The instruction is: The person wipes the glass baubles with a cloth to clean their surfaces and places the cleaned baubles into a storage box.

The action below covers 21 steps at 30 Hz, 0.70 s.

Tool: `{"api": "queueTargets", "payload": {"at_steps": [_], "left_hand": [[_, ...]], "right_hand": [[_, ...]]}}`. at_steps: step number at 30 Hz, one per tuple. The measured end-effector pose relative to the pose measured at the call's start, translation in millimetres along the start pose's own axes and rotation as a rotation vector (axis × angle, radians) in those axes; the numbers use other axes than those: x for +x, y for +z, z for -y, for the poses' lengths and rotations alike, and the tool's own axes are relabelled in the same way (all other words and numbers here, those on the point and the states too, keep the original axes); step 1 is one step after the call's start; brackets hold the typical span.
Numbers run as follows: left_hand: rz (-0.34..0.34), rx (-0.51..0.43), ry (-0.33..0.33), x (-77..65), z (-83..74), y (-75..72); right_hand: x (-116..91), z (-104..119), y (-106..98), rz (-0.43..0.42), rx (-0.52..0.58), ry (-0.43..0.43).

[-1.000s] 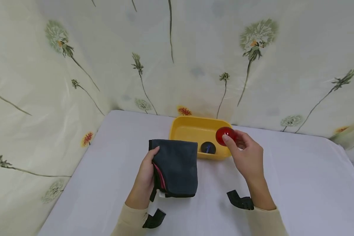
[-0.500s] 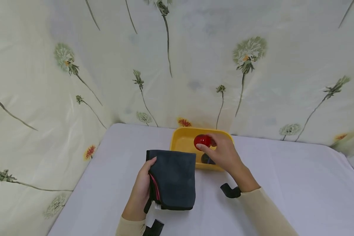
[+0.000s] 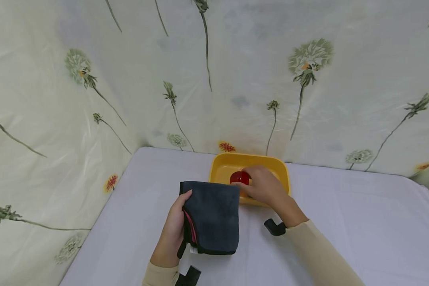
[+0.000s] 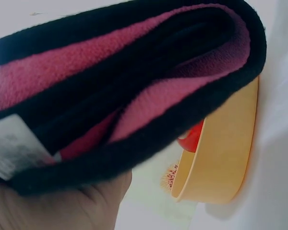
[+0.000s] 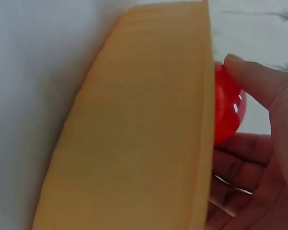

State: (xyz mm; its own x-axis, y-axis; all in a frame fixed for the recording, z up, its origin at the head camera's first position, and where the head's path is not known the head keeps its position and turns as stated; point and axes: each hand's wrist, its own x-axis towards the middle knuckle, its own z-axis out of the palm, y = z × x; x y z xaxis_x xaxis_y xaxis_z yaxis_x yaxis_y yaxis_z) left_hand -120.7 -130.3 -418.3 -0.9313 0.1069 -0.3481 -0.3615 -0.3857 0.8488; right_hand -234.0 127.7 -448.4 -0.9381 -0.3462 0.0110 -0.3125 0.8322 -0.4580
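Note:
My left hand (image 3: 173,228) grips a folded cloth (image 3: 211,218), dark grey-blue outside with black edging. In the left wrist view the pink inner side of its folds and a white label (image 4: 17,143) show. My right hand (image 3: 262,184) pinches a shiny red ball (image 3: 240,177) between thumb and fingers, low in a yellow tray (image 3: 285,174). In the right wrist view the red ball (image 5: 226,108) sits partly behind the tray wall (image 5: 134,120). The dark ball seen earlier in the tray is hidden behind the hand and cloth.
The tray stands near the back of a table (image 3: 146,178) with a white cover. Behind it and on the left hangs a curtain (image 3: 243,79) printed with dandelions. Black straps (image 3: 274,227) sit at both wrists.
My right hand has carried the red ball leftward and down from the tray's right rim into the tray. The left hand keeps its hold on the cloth; the head view has tilted slightly.

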Motion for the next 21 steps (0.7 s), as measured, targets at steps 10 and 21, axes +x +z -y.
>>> {"api": "queueTargets", "payload": {"at_steps": [10,21], "left_hand": [[-0.025,0.020,-0.040,-1.3,3.4,-0.9],[-0.027,0.055,-0.023,1.6,1.8,-1.7]], "right_hand": [[4,-3,14,0.081,-0.063,0.007],[7,-5,17,0.109,-0.068,0.012]]}}
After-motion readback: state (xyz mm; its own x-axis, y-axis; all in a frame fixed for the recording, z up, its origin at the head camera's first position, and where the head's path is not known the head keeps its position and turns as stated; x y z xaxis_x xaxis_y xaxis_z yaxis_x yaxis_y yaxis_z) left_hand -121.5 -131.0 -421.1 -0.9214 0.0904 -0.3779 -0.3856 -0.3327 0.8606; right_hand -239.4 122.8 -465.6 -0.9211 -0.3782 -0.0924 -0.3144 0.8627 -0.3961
